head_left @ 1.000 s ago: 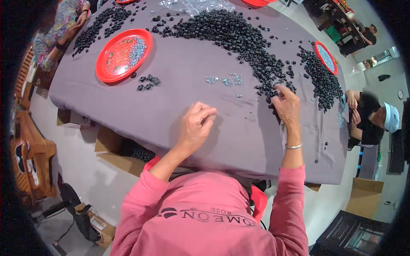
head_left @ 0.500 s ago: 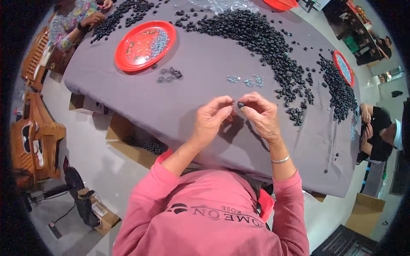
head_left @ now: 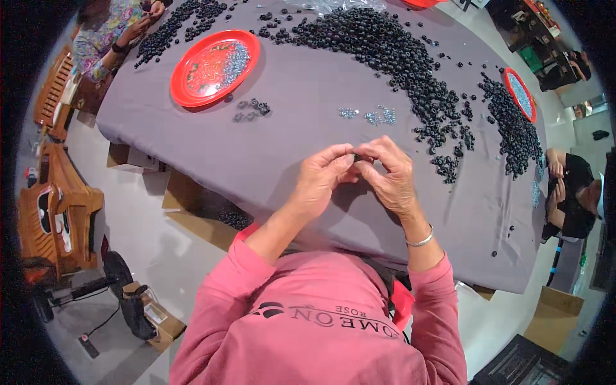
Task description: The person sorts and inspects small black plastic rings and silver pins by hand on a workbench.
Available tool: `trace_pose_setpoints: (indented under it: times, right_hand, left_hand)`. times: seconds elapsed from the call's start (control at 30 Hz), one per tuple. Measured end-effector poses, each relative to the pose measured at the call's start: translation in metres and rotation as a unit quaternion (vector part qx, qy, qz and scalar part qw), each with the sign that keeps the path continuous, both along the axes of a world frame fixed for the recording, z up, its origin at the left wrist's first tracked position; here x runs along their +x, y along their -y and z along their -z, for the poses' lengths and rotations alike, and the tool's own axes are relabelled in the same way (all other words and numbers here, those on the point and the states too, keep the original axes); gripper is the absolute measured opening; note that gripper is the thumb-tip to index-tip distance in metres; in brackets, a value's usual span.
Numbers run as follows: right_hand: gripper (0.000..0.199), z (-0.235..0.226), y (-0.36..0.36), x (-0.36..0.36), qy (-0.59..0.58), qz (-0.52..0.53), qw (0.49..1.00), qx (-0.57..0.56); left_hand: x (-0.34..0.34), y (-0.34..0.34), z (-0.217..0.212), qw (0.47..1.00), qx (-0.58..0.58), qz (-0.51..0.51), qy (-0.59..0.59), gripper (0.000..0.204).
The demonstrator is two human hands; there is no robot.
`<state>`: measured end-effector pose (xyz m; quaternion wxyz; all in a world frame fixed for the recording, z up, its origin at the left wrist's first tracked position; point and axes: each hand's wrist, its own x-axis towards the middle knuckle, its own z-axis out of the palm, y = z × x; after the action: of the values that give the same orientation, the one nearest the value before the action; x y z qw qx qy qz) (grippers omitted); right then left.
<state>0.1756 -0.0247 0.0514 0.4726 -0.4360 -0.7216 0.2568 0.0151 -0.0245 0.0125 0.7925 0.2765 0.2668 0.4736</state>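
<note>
My right hand (head_left: 390, 174) pinches a small black bead-like round piece (head_left: 357, 158) between thumb and fingertips, a silver bangle on its wrist. Against it, thumb and fingers pressed together, is my left hand (head_left: 323, 178); whatever it may hold is hidden at the fingertips. Both hands meet just above the grey cloth. Beyond them lie two little heaps of tiny clear shiny pieces (head_left: 381, 115). Farther left on the cloth rests a small group of black round pieces (head_left: 253, 109).
A red plate (head_left: 187, 96) with tiny shiny pieces sits at the far left of the cloth-covered table (head_left: 289, 83). A long pile of black round pieces (head_left: 378, 48) curves across the back and right. Other people work at the left (head_left: 106, 42) and right (head_left: 577, 192) edges.
My two hands have come together, and the left fingertips now meet the black round piece in my right hand. The view has shifted slightly.
</note>
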Motion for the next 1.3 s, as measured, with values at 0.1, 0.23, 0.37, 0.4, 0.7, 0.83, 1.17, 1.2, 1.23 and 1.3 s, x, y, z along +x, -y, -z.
trace_pose_setpoints:
  times: [0.1, 0.23, 0.37, 0.4, 0.7, 0.83, 1.17, 1.2, 1.23, 1.3]
  right_hand:
    - [0.024, 0.001, 0.000, 0.002, 0.000, 0.000, 1.000, 0.003]
    - [0.024, 0.006, 0.002, 0.000, 0.000, 0.021, 1.000, 0.002]
    - [0.024, 0.010, 0.003, 0.000, -0.003, 0.020, 1.000, 0.009]
    - [0.024, 0.010, 0.004, 0.000, -0.003, 0.018, 1.000, 0.007]
    - [0.023, 0.003, 0.002, -0.003, 0.005, 0.011, 1.000, -0.013]
    - [0.021, 0.006, 0.002, 0.002, 0.022, 0.005, 1.000, -0.005]
    - [0.010, 0.006, 0.010, 0.057, -0.074, 0.203, 0.974, -0.063]
    - [0.008, 0.010, 0.008, 0.071, -0.096, 0.264, 0.956, -0.080]
    - [0.006, 0.014, 0.006, 0.082, -0.098, 0.267, 0.957, -0.060]
    - [0.006, 0.019, 0.005, 0.089, -0.039, 0.264, 0.962, -0.063]
  left_hand:
    - [0.000, -0.003, -0.006, 0.999, -0.025, 0.029, 0.027, 0.024]
    - [-0.001, -0.004, 0.001, 0.998, -0.026, 0.036, 0.038, 0.025]
    - [-0.004, -0.006, 0.002, 0.994, -0.030, 0.079, 0.063, 0.030]
    - [-0.005, -0.006, 0.003, 0.993, -0.023, 0.094, 0.069, 0.032]
    - [-0.014, -0.010, -0.005, 0.984, -0.054, 0.152, 0.074, 0.031]
    - [-0.010, -0.009, -0.010, 0.989, -0.046, 0.138, 0.032, 0.028]
    - [-0.014, -0.010, -0.008, 0.990, -0.066, 0.114, 0.055, 0.019]
    - [-0.014, -0.011, -0.007, 0.992, -0.067, 0.092, 0.058, 0.016]
    - [-0.014, -0.012, -0.002, 0.990, -0.072, 0.098, 0.076, 0.013]
    - [-0.010, -0.012, -0.001, 0.990, -0.077, 0.095, 0.077, 0.012]
